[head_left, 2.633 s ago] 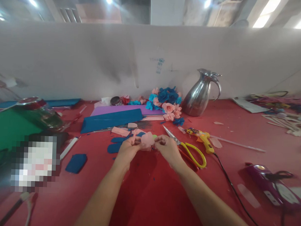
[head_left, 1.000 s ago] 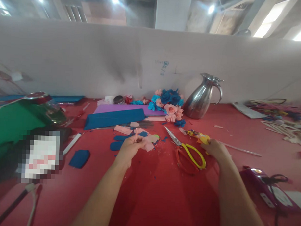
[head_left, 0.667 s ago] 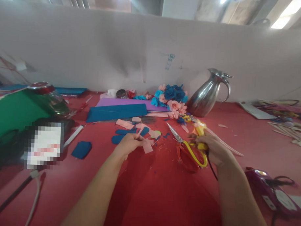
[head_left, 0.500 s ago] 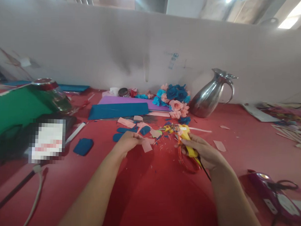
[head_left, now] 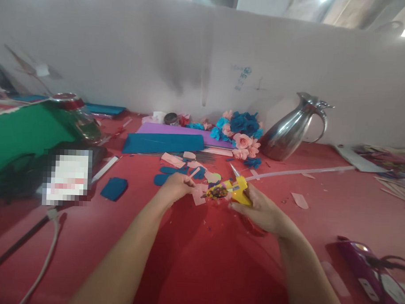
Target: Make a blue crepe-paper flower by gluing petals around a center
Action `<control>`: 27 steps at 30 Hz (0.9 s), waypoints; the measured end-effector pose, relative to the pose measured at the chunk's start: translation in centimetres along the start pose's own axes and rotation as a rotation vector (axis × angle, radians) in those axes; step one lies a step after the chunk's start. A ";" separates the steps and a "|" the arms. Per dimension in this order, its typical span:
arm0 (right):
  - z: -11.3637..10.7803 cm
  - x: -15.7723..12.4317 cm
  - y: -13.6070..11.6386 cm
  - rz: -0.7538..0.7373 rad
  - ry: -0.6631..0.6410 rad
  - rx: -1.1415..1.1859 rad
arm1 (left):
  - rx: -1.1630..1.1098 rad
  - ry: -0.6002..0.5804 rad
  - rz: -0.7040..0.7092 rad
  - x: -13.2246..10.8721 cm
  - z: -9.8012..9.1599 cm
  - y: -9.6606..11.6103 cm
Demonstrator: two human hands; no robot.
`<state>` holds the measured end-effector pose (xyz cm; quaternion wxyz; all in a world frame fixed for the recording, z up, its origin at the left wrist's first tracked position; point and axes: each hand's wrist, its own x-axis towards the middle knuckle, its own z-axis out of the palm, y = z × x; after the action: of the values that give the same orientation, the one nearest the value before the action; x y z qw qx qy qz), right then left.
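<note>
My right hand (head_left: 262, 209) is wrapped round a yellow hot glue gun (head_left: 241, 191), its dirty nozzle pointing left. A long clear glue stick (head_left: 298, 173) runs out to the right from behind the gun. Between the fingertips of my left hand (head_left: 176, 189) is a pink paper piece (head_left: 199, 200), and the nozzle tip is at its right edge; contact I cannot make out. A narrow pink strip stands up from the same fingers. Scissors (head_left: 235, 170) lie behind the gun, mostly hidden by it and my right hand. Blue paper petals (head_left: 161, 179) and pink scraps (head_left: 172, 160) lie beyond my left hand.
Behind stand a bunch of paper flowers (head_left: 245, 127) and a steel jug (head_left: 289, 128). Blue folded paper (head_left: 163, 143) lies on a purple sheet. A glass jar (head_left: 85, 121) is at left, a purple power strip (head_left: 368, 259) at right, wooden sticks (head_left: 395, 190) at far right.
The glue gun has turned and moved left, bringing its nozzle to the paper in my left hand. The scissor blades now show behind it. My view has shifted slightly.
</note>
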<state>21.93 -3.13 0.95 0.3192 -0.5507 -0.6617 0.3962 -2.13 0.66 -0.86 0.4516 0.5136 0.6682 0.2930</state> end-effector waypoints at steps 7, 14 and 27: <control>1.2 -0.8 -1.6 -0.043 -0.127 -0.301 | 0.133 -0.056 0.016 0.3 0.0 -0.2; 1.6 -0.8 -1.5 -0.051 -0.089 -0.443 | 0.182 -0.055 0.025 0.1 0.0 -0.4; 2.2 -0.5 -1.1 0.021 -0.056 -0.409 | 0.178 -0.076 0.075 0.5 0.0 -0.8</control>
<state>19.64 -4.14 0.82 0.1781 -0.5997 -0.7312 0.2720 -2.45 0.91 -1.71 0.4177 0.5872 0.6543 0.2295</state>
